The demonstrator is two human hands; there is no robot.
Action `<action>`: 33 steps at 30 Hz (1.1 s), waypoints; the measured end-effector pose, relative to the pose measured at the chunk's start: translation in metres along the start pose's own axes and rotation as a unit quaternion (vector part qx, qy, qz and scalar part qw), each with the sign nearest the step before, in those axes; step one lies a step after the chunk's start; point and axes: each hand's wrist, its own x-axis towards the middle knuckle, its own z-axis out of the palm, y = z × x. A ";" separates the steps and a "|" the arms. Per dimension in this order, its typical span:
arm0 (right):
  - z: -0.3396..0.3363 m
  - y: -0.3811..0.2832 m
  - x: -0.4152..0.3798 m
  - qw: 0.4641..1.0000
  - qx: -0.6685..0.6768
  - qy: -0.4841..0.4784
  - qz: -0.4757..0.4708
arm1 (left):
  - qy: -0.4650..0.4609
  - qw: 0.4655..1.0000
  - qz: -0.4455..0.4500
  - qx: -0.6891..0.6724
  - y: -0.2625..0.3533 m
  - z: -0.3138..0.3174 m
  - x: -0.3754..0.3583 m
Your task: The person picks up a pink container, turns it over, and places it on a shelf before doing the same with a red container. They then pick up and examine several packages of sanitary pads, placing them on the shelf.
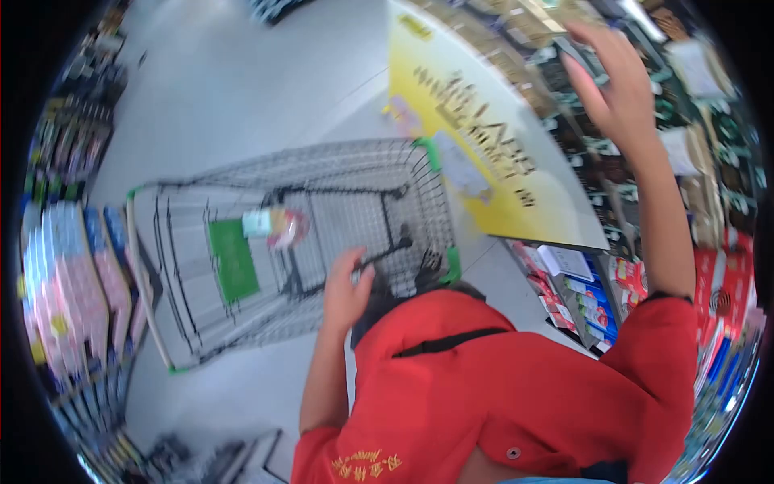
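My right hand [617, 85] is raised at the upper right, its thumb and fingers apart, in front of a display of hanging packaged goods [597, 165]. A dark grey item [582, 58] shows between thumb and fingers; it looks to be behind the hand, and contact cannot be made out. Lower down, my left hand [347, 289] hangs open over the near side of a wire shopping cart [322, 153], holding nothing. Inside the cart are a green panel [234, 260] and a small pack [286, 227] in pale and reddish colours, blurred.
A yellow and white sign panel [484, 137] with printed text stands between the cart and the display. Pink and blue packs [68, 278] fill a shelf at the left. Red packages [721, 290] stand at the right. Grey floor [234, 81] stretches beyond the cart.
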 end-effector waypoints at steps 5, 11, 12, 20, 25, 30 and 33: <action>0.110 -0.143 -0.142 0.898 0.320 -0.238 0.187 | 0.092 0.987 -0.132 -0.029 -0.053 -0.068 -0.008; 0.190 -0.289 -0.249 0.804 0.409 -0.366 0.228 | 0.063 0.983 -0.135 0.109 -0.118 -0.148 0.046; 0.195 -0.301 -0.254 0.808 0.402 -0.369 0.225 | 0.058 0.982 -0.141 0.111 -0.150 -0.154 0.057; 0.198 -0.311 -0.260 0.857 0.345 -0.301 0.237 | 0.238 0.840 -0.466 0.140 -0.329 -0.059 0.127; 0.200 -0.309 -0.260 0.860 0.341 -0.303 0.227 | 0.423 0.753 -0.499 0.067 -0.300 -0.041 0.170; 0.201 -0.310 -0.263 0.863 0.345 -0.286 0.234 | 0.452 0.709 -0.514 0.170 -0.300 -0.084 0.194; 0.199 -0.311 -0.264 0.868 0.339 -0.282 0.230 | 0.444 0.660 -0.539 -0.276 -0.322 -0.095 0.199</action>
